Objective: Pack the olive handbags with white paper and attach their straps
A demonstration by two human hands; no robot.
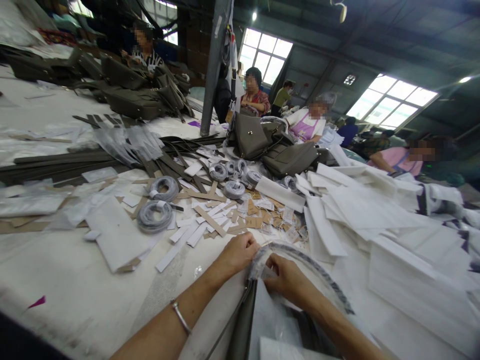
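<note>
A dark grey-green handbag stands close in front of me, partly cut off by the lower edge. White paper shows at its opening. Its curved bag handle arches over to the right, wrapped in clear plastic. My left hand is closed at the handle's near left end, fingertips pinched against the wrapping. Just inside the arch, my right hand has its fingers curled at the same wrapped end. Its fingertips are partly hidden, and I cannot make out what they grip.
Coiled, plastic-wrapped straps, cardboard strips and paper tags lie ahead on the white table. White paper sheets pile up at right. Beyond are finished handbags, long dark straps, a post and several people seated working.
</note>
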